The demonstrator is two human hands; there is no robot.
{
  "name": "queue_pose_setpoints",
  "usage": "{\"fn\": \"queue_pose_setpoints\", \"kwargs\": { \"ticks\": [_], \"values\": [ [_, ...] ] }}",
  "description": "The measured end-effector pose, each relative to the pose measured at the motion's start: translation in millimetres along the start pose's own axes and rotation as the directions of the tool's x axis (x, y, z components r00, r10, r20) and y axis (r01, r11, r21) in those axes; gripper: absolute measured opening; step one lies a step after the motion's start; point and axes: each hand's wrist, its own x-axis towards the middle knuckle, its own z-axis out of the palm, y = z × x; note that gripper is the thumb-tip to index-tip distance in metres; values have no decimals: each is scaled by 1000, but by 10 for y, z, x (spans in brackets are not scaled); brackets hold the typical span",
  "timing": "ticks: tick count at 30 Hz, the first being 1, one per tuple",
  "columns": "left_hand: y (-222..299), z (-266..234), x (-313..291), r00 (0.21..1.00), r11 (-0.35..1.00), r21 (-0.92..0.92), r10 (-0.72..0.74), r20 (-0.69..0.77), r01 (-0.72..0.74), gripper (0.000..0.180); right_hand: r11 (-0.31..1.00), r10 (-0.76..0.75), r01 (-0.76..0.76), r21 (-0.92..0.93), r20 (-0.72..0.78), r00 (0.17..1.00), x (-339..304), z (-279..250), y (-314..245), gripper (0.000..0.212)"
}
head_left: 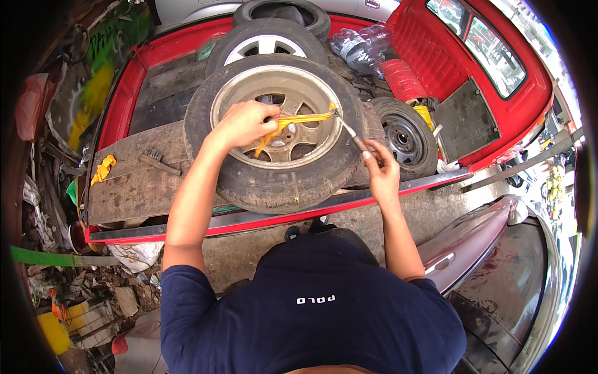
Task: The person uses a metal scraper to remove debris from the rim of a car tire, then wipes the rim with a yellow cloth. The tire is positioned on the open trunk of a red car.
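Note:
A wheel (pixel 274 193), a black tyre on a dull metal rim (pixel 274 161), lies face up before me on the truck bed. My left hand (pixel 248 124) is closed on a yellow cloth strip (pixel 302 118) above the rim. The strip is pulled taut to the rim's right edge, and a loose end hangs over the spokes. My right hand (pixel 381 163) grips a slim tool with a metal shaft and a brownish handle (pixel 356 138). The tool's tip meets the strip's far end at the rim edge; its exact shape is too small to tell.
Behind lie two more tyres, one with a silver wheel (pixel 265 45). A dark steel wheel (pixel 402 138) lies to the right, near clear plastic bottles (pixel 361 47). A wire brush (pixel 159 162) and a yellow cloth (pixel 103 169) rest left on the boards. A car (pixel 498 274) stands at right.

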Motion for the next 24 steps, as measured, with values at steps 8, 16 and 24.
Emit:
{"fn": "queue_pose_setpoints", "kwargs": {
  "ticks": [8,16,24],
  "values": [
    [-139,-1,-53,999,995,91,-25,-31,28,26,354,397,-709,611,588,705,130,-421,29,33],
    [-585,-179,-255,959,972,56,-214,-188,228,25,723,499,-395,566,-33,866,187,-926,260,34],
    [-547,-123,-440,951,975,-14,-221,-218,223,25,799,465,-415,435,-10,885,89,-579,354,35]
  ]
}}
